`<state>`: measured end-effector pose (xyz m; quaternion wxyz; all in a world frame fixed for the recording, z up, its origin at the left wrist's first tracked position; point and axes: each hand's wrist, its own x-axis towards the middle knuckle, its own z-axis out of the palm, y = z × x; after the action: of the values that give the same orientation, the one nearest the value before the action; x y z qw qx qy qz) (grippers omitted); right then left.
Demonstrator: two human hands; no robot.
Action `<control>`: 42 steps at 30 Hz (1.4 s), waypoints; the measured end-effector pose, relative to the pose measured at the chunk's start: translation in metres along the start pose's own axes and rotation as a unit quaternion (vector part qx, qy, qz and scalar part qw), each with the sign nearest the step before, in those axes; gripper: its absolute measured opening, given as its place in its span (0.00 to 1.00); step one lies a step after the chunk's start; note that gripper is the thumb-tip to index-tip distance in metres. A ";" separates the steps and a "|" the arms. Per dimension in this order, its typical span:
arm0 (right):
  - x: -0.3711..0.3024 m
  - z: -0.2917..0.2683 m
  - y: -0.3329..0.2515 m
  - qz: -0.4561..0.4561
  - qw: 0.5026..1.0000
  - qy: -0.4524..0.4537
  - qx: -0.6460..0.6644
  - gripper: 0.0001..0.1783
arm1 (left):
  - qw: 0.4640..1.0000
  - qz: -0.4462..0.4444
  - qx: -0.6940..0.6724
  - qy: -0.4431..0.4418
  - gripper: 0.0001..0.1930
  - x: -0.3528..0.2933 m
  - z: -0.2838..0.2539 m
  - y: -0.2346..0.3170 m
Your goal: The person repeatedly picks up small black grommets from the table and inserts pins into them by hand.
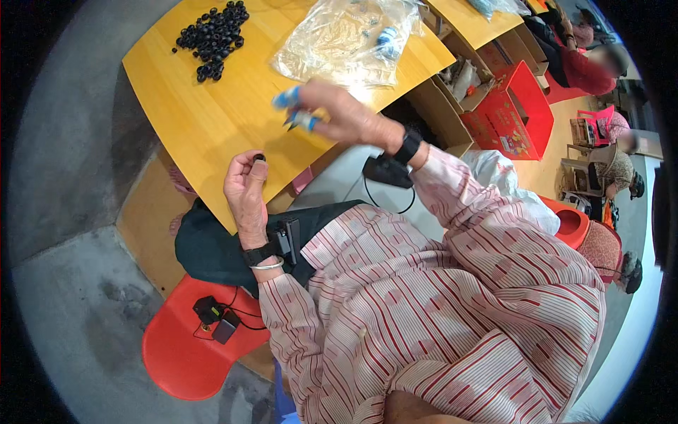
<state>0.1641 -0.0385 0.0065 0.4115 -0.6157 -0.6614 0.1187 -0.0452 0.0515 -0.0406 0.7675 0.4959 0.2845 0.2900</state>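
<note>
My left hand [246, 192] is at the table's near edge, with thumb and forefinger pinched on a small round black piece [259, 157]. Above the tabletop, my right hand [337, 112] is blurred by motion. Blue wraps [287, 98] cover the tips of its thumb and forefinger. Something small and dark shows by those fingertips, too smeared to name. At the far left of the yellow wooden table [212, 116] lies a heap of small black round pieces [215, 35], much like the one in my left hand. A clear plastic bag [332, 42] is spread out beyond my right hand.
Blue-and-white item [386, 42] lies on the bag. Right of the table stand an open red box [514, 113] and cardboard boxes [441, 116]. A red stool [187, 353] with black devices [215, 318] stands at lower left. Other people [590, 67] sit at the far right.
</note>
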 end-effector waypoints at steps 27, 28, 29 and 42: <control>0.000 -0.079 0.113 0.072 0.920 -0.001 -0.386 0.14 | 0.999 0.025 -0.029 0.020 0.09 -0.004 0.005 0.006; -0.001 -0.080 0.111 0.090 0.906 0.011 -0.413 0.14 | 0.999 0.025 -0.040 0.018 0.09 -0.002 0.009 0.006; 0.005 -0.077 0.098 0.059 0.913 0.039 -0.402 0.15 | 0.998 0.030 -0.048 0.030 0.10 -0.003 0.009 0.008; 0.039 0.048 -0.041 -0.103 0.988 -0.086 -0.075 0.21 | 0.986 0.078 -0.121 0.085 0.08 0.000 0.008 0.007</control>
<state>0.1058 0.0049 0.0189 0.3160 -0.5606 -0.7614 0.0780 -0.0408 0.0492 -0.0311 0.7701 0.3931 0.2723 0.4222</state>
